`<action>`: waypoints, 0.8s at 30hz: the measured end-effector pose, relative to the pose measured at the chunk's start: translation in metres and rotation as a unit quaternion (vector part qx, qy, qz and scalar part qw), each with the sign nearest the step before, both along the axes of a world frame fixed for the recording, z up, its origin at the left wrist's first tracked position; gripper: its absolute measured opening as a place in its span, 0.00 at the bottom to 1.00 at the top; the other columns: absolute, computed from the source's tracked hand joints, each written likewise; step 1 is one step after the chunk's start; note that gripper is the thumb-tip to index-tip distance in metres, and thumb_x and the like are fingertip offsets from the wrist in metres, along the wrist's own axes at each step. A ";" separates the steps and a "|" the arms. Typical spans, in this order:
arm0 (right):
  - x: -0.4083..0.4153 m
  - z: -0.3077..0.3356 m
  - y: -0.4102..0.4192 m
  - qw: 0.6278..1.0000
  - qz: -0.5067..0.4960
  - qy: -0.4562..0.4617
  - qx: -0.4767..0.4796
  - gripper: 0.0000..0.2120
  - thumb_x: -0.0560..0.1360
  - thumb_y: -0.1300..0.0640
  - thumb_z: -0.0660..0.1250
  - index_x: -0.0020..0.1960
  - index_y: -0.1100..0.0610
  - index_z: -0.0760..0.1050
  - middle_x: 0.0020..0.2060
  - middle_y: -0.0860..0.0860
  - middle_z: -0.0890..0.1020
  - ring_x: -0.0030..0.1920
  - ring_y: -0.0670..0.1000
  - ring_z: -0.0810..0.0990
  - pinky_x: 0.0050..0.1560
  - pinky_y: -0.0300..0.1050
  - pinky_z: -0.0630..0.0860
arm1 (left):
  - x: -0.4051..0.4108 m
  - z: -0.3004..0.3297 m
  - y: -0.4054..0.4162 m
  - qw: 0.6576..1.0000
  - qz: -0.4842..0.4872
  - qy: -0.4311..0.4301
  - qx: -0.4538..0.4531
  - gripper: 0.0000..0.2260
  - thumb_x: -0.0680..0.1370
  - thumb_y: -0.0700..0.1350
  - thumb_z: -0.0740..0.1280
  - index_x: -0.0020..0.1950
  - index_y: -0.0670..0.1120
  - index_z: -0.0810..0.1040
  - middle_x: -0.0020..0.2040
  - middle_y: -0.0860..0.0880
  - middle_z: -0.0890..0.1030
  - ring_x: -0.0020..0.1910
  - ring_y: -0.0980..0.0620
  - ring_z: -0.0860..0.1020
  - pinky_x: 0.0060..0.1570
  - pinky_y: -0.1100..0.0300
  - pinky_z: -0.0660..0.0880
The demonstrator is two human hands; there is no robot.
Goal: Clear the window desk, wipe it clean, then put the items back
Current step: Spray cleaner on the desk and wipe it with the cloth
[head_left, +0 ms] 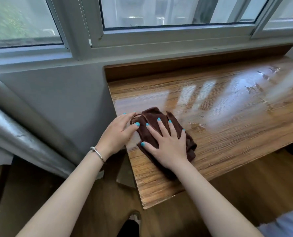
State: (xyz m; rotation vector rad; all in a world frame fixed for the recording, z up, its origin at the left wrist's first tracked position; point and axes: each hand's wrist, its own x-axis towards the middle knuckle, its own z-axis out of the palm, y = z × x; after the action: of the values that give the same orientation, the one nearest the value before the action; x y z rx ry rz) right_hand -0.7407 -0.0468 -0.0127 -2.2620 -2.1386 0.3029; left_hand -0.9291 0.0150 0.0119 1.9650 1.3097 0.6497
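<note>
The bench (228,127) appears cleared and is judged mid-wipe, its far side glossy and streaked, while the brown cloth (161,132) at its near left corner is pressed flat under the spread right hand (168,144) and touched at its edge by the relaxed left hand (118,132); no items to return are seen.

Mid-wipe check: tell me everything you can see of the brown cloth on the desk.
The brown cloth is dark, soft-looking fabric, folded or bunched into a rumpled pad, with a thin loop at its far left corner. It lies on the wooden desk near the left edge. The right hand presses flat on it with fingers spread; the left hand rests at its left side, fingertips by the loop. Part of it is hidden under the right hand.
</note>
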 end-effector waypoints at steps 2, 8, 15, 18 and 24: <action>-0.006 -0.005 -0.047 0.998 0.017 -0.003 0.058 0.34 0.71 0.23 0.48 0.75 0.30 0.55 0.79 0.44 0.58 0.79 0.55 0.54 0.71 0.70 0.55 | 0.004 0.003 0.011 1.000 -0.002 0.004 -0.002 0.25 0.78 0.57 0.59 0.75 0.51 0.65 0.75 0.51 0.65 0.75 0.55 0.58 0.70 0.62 0.53; 0.004 -0.005 -0.070 0.996 0.061 -0.011 0.069 0.32 0.71 0.22 0.46 0.73 0.28 0.56 0.77 0.42 0.64 0.77 0.55 0.62 0.70 0.67 0.58 | 0.023 0.012 0.051 1.000 -0.018 -0.008 -0.001 0.25 0.79 0.58 0.56 0.76 0.53 0.62 0.76 0.53 0.63 0.75 0.56 0.57 0.72 0.57 0.53; 0.057 0.005 0.139 0.996 -0.082 0.021 -0.033 0.35 0.68 0.20 0.45 0.73 0.26 0.47 0.80 0.40 0.47 0.80 0.52 0.43 0.72 0.70 0.44 | 0.044 0.020 0.090 0.999 -0.029 -0.040 0.005 0.28 0.76 0.59 0.55 0.75 0.53 0.63 0.75 0.55 0.64 0.75 0.58 0.55 0.69 0.64 0.51; 0.057 0.007 0.180 0.997 -0.061 0.013 -0.048 0.34 0.70 0.21 0.45 0.74 0.27 0.47 0.80 0.41 0.47 0.80 0.53 0.43 0.72 0.71 0.44 | 0.044 0.016 0.098 0.999 -0.021 -0.038 0.005 0.29 0.75 0.60 0.55 0.75 0.54 0.63 0.75 0.54 0.64 0.75 0.58 0.56 0.72 0.60 0.52; 0.053 -0.003 0.036 0.998 0.044 -0.008 0.041 0.34 0.70 0.22 0.46 0.75 0.27 0.46 0.80 0.42 0.53 0.80 0.54 0.51 0.73 0.68 0.51 | 0.046 -0.003 0.095 0.999 -0.036 -0.027 -0.015 0.32 0.72 0.63 0.54 0.75 0.53 0.63 0.75 0.52 0.65 0.75 0.56 0.58 0.75 0.53 0.54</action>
State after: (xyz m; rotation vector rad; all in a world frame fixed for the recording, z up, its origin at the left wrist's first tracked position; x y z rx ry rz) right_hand -0.6876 -0.0107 -0.0156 -2.1380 -2.2185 0.1959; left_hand -0.8827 0.1097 0.0093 1.9470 1.2053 0.6397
